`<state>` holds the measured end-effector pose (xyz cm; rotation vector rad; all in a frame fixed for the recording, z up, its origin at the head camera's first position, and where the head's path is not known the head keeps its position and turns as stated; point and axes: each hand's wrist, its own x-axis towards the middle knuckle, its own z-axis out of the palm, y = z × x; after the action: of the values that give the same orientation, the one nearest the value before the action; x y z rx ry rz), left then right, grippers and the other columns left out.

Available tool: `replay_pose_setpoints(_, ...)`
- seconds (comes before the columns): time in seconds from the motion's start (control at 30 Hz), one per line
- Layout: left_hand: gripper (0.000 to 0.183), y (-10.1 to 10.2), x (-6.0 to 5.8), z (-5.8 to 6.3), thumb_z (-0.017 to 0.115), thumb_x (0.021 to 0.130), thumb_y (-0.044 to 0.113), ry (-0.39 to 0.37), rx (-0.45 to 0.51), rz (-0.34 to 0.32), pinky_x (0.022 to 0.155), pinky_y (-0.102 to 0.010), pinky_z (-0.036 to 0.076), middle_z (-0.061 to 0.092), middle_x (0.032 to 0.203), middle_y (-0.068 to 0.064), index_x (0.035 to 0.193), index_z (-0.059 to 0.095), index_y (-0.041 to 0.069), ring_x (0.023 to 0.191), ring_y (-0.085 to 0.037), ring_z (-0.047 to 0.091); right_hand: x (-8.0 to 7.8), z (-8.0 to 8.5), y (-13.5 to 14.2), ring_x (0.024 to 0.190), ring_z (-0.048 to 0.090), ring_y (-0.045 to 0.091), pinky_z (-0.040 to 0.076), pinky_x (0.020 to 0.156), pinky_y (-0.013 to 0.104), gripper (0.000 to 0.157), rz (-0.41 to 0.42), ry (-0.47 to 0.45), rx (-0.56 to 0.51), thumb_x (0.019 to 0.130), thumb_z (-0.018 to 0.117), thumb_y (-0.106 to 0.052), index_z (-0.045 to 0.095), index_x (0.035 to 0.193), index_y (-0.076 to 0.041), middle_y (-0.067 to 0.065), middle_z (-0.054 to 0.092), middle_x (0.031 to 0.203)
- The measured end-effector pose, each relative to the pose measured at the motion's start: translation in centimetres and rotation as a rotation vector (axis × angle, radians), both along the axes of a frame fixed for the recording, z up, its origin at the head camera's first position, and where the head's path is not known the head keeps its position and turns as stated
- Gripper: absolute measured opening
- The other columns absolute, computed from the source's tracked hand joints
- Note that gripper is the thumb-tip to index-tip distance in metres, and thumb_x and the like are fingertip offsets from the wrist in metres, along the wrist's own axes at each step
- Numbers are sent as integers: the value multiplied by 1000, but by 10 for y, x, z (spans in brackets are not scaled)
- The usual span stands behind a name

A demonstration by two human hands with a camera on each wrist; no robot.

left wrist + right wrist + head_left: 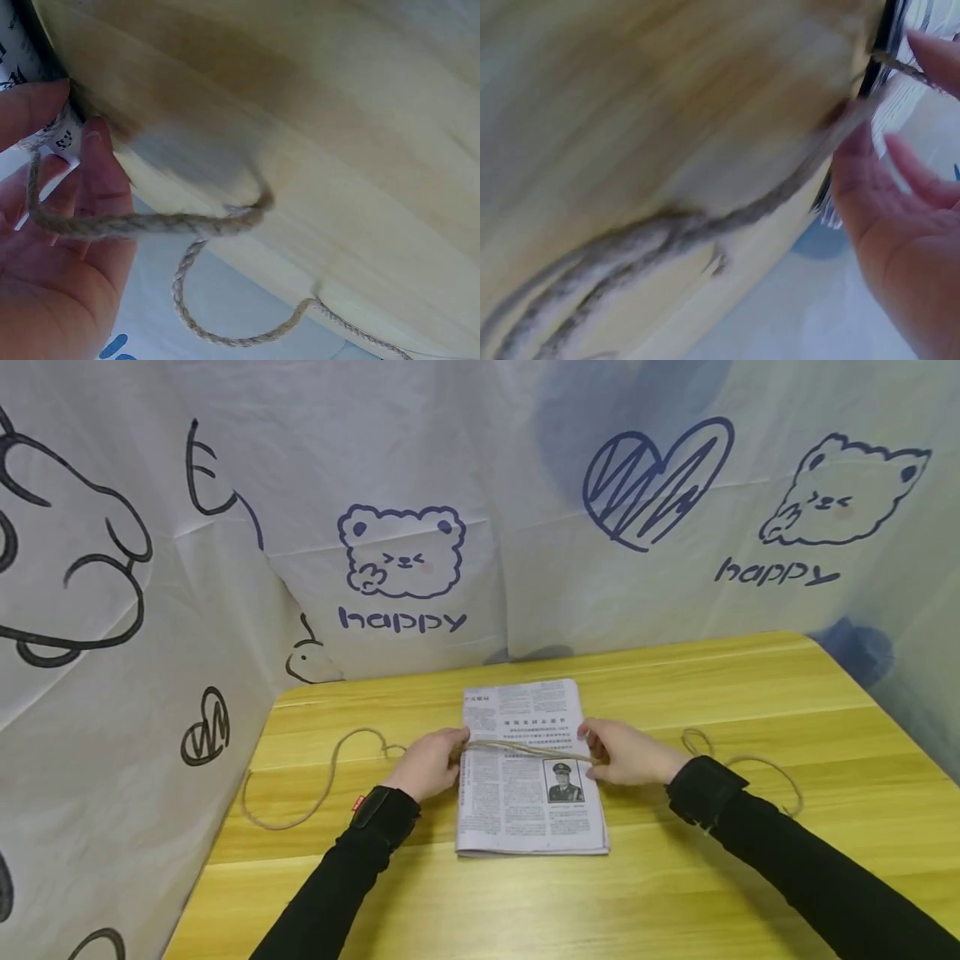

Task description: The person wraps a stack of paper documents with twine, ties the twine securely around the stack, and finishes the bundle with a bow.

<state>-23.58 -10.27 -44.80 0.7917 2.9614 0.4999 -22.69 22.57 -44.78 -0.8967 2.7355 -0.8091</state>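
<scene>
A folded newspaper (498, 814) lies flat on the table, printed side up, with a small portrait photo at its right. Twine (525, 747) runs across its middle from side to side in what look like two close strands. My left hand (426, 766) grips the left edge, thumb and fingers around paper and twine. At the opposite edge my right hand (630, 753) holds the paper likewise, fingertips partly hidden. In the left wrist view, a length of twine (150, 225) passes over the palm side. Blurred twine (757, 210) trails from the fingers in the right wrist view.
Loose twine curls on the yellow wood-grain table (525, 910) beyond both sides of the paper. A white cloth (540, 593) with drawn bears, hearts and lettering hangs behind the table and along its left and right sides.
</scene>
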Motion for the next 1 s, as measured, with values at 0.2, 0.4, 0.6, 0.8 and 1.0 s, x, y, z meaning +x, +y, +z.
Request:
replay_pose_setpoints(0.2,42,2,1,-6,65,84,-1,97,28,-18,89,-37,50,64,120,-12,126,60,2,107,-25,61,-5,-3,8,68,52,13,46,62,30,27,9,-46,-41,76,78,-11,59,94,-5,1,56,75)
replay_pose_setpoints(0.4,35,1,-2,-6,65,87,3,70,44,20,76,-34,53,68,106,-11,122,62,5,90,-22,65,-5,-10,14,61,46,9,38,56,25,17,29,-34,-49,84,72,-15,56,83,-12,-4,50,68)
replay_pose_setpoints(0.6,16,-14,-4,5,61,93,10,-46,113,14,73,-33,51,68,94,-5,107,68,7,82,-17,62,0,-17,31,60,44,9,36,56,24,13,31,-83,-98,89,67,-21,59,82,-14,-4,50,68)
replay_pose_setpoints(0.8,24,-30,-7,18,49,100,23,-136,207,-2,64,-33,41,65,89,-6,103,69,10,69,-16,49,2,-9,46,55,46,9,40,51,25,22,-8,-131,-188,99,52,-21,64,86,-9,2,54,65)
replay_pose_setpoints(1.0,29,-49,-7,29,47,101,25,-110,245,45,59,-32,32,58,74,-7,91,68,8,59,-17,39,8,0,57,51,43,9,37,50,24,24,-84,-115,-151,99,51,-19,62,81,-8,-2,51,60)
